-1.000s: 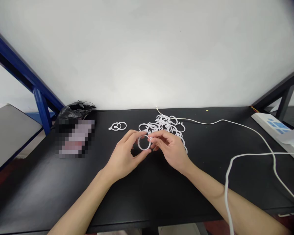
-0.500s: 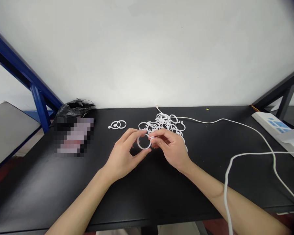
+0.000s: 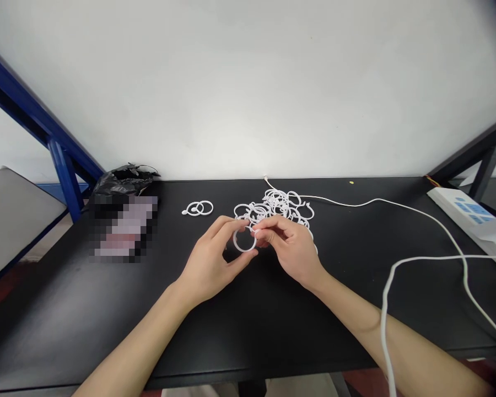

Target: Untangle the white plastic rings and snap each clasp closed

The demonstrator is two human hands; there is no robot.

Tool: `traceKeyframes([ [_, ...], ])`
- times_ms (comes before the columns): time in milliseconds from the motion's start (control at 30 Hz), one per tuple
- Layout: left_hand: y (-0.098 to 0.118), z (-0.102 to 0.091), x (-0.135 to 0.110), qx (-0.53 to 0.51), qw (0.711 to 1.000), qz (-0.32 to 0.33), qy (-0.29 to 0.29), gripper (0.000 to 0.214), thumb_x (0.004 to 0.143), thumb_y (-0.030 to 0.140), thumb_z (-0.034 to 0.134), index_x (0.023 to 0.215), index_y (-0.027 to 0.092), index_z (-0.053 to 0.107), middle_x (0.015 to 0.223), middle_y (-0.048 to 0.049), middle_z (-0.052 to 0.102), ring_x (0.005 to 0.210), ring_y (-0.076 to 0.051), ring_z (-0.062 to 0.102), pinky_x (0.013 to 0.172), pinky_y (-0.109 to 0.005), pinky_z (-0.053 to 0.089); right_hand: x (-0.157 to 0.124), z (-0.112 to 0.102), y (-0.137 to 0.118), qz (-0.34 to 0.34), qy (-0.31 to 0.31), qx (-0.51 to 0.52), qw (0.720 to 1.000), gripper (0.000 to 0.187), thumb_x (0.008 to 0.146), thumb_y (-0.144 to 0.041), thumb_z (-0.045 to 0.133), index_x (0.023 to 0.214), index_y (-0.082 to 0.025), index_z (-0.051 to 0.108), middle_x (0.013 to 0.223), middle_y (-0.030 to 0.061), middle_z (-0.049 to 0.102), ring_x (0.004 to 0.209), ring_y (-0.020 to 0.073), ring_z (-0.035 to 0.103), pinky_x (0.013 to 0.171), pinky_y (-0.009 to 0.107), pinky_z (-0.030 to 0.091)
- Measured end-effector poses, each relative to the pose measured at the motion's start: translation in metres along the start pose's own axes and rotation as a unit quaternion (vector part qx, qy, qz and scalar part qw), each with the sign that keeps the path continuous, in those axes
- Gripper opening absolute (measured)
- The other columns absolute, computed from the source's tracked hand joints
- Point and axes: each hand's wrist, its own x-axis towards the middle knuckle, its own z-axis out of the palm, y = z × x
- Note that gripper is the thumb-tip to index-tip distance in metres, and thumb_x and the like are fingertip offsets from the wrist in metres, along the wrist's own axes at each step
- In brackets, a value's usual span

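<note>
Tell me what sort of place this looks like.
Probably a workbench, perhaps in a workshop: a black table set against a white wall, a blue metal frame at the left, and a pile of white rings on the tabletop.

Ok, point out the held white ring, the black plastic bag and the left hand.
White ring [image 3: 243, 251], head view: its lower rim.
Black plastic bag [image 3: 124, 181], head view: crumpled middle.
Left hand [image 3: 209, 258], head view: back of the hand.

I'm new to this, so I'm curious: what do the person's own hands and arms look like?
The left hand and right hand are bare, with no glove or watch visible. The left forearm and right forearm show no sleeve. A white cable passes in front of the right forearm.
</note>
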Motion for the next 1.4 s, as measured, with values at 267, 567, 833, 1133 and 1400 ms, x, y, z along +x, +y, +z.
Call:
traceKeyframes([
  [267, -0.026, -0.006, 0.008, 0.142, 0.978, -0.148, 0.028, 0.037, 0.088, 0.036, 0.062, 0.122, 0.021, 0.057, 0.111, -0.0065, 0.062, 0.102, -0.024, 0.059, 0.086, -0.037, 0.051, 0.011, -0.017, 0.014, -0.109, 0.021, -0.347, 0.931, 0.016, 0.092, -0.033, 0.061, 0.101, -0.024, 0.07, 0.101, 0.0052, 0.069, 0.104, 0.0252, 0.059, 0.091, 0.044, 0.05],
  [567, -0.066, -0.02, 0.013, 0.322, 0.92, -0.222, 0.032, 0.054, 0.087, 0.042, 0.059, 0.132, 0.012, 0.056, 0.118, -0.0168, 0.06, 0.108, -0.036, 0.052, 0.091, -0.047, 0.047, 0.011, -0.022, 0.01, -0.112, -0.049, -0.458, 0.881, 0.025, 0.083, -0.038, 0.072, 0.102, -0.022, 0.067, 0.108, 0.006, 0.064, 0.113, 0.028, 0.052, 0.102, 0.046, 0.044],
  [833, -0.054, -0.016, 0.012, 0.296, 0.937, -0.176, 0.053, 0.037, 0.086, 0.038, 0.062, 0.117, 0.017, 0.064, 0.114, -0.0132, 0.061, 0.105, -0.033, 0.052, 0.088, -0.047, 0.046, 0.012, -0.02, 0.015, -0.085, -0.022, -0.484, 0.871, 0.013, 0.085, -0.031, 0.07, 0.091, -0.02, 0.066, 0.103, 0.0075, 0.063, 0.106, 0.0279, 0.054, 0.096, 0.046, 0.047],
  [1133, -0.025, -0.01, 0.009, 0.115, 0.99, -0.075, 0.025, 0.018, 0.093, 0.032, 0.053, 0.103, 0.022, 0.065, 0.101, -0.0043, 0.067, 0.101, -0.023, 0.056, 0.09, -0.039, 0.049, 0.008, -0.016, 0.005, -0.12, 0.035, -0.389, 0.913, 0.009, 0.09, -0.027, 0.062, 0.084, -0.022, 0.066, 0.098, 0.0051, 0.063, 0.104, 0.0243, 0.054, 0.093, 0.041, 0.047],
  [1400, -0.012, -0.01, 0.006, 0.031, 0.995, -0.067, -0.064, 0.039, 0.092, 0.038, 0.056, 0.128, 0.024, 0.053, 0.124, -0.0065, 0.06, 0.109, -0.023, 0.06, 0.094, -0.041, 0.051, 0.002, -0.008, -0.008, 0.003, -0.046, -0.108, 0.993, 0.013, 0.088, -0.035, 0.064, 0.088, -0.023, 0.065, 0.091, 0.0017, 0.066, 0.081, 0.0155, 0.062, 0.076, 0.031, 0.053],
])
